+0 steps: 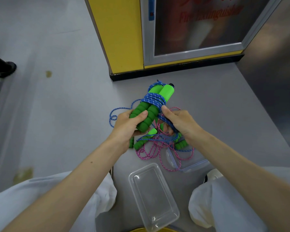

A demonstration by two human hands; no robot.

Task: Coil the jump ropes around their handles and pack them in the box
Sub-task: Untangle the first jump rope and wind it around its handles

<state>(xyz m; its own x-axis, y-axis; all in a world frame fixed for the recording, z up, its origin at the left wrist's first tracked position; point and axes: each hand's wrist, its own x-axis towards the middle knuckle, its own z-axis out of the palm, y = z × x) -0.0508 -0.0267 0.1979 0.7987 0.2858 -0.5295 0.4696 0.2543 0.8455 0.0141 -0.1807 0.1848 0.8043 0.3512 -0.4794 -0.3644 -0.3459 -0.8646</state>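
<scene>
The blue rope (153, 99) was partly wound in tight turns around the middle of a pair of green foam handles (141, 114). The handles were held side by side above the floor, their far ends pointing away from the person. The left hand (126, 125) gripped the near, ribbed ends of both handles with the thumb across them, seemingly to press the two together as one core so the turns would not slip. The right hand (178, 122) was close to the left hand but apart from it. It pinched the free run of blue rope just beside the coil, probably to keep it taut for the next turn. The unwound slack hung in loose loops to the left and below the hands.

Under the hands, on the grey floor (57, 114), a pink rope (157, 158) lay uncoiled in a tangle with more green handles (138, 145), and blue slack was mixed through it. Nearer, between the person's knees, a clear plastic box (132, 186) stood open and empty, handy for packing. Its lid (196, 164) lay just to the right, partly under a pink loop. By this layout the first coil was unfinished and nothing was packed. At the far side stood a yellow cabinet (120, 39) with a glazed door.
</scene>
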